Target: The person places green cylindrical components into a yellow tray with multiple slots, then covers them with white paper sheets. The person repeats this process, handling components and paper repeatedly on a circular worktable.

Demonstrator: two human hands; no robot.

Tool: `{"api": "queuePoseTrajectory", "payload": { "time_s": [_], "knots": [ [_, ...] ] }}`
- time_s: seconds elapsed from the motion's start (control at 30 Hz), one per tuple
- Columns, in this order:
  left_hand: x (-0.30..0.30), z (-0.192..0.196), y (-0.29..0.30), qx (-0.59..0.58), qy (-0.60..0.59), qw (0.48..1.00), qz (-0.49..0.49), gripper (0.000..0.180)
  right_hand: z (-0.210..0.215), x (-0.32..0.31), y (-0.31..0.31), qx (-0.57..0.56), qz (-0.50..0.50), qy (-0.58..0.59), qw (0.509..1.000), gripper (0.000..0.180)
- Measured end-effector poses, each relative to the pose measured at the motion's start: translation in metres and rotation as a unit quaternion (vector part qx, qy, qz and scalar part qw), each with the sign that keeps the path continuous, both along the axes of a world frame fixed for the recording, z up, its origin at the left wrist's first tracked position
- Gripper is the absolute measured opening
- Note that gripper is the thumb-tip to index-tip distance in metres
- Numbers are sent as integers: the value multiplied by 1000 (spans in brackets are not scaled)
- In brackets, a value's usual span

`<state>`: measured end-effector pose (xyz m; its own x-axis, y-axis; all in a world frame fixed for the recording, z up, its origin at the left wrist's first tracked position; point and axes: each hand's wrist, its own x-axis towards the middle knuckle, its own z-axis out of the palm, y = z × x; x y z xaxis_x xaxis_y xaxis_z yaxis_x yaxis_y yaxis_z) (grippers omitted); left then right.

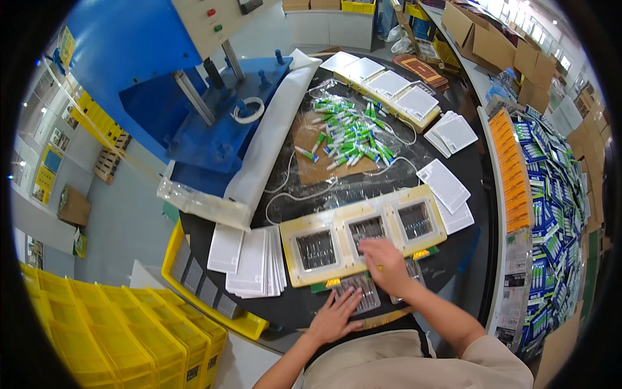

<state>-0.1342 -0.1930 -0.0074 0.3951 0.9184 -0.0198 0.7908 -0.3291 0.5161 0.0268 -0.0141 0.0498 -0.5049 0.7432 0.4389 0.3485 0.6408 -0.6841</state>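
Observation:
A cream-yellow frame (pixel 337 217) with three rectangular windows lies on the round black table, each window showing a clear blister tray. My right hand (pixel 387 262) rests flat on the frame's near edge below the middle window, fingers together, holding nothing that I can see. My left hand (pixel 335 315) lies palm down with fingers spread on a clear blister tray (pixel 366 295) at the table's near edge. A pile of small white tubes with green and blue caps (pixel 350 133) sits on brown cardboard farther back.
White cards are stacked left of the frame (pixel 256 259) and scattered at the right (pixel 447 185). A second cream-yellow frame (pixel 389 87) lies at the far side. A blue press machine (pixel 194 97) stands at left, yellow crates (pixel 110 337) lower left, packaged goods (pixel 551 194) along the right.

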Motion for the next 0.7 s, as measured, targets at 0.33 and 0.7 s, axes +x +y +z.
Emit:
{"api": "queuePoseTrajectory", "payload": {
  "time_s": [0.33, 0.7],
  "knots": [
    [-131, 72, 209, 231, -73, 914, 326, 30, -50, -207, 278, 54, -45, -135, 988, 20],
    [-205, 4, 366, 237, 300, 920, 81, 36, -32, -127, 251, 78, 50, 14, 996, 20]
  ]
}}
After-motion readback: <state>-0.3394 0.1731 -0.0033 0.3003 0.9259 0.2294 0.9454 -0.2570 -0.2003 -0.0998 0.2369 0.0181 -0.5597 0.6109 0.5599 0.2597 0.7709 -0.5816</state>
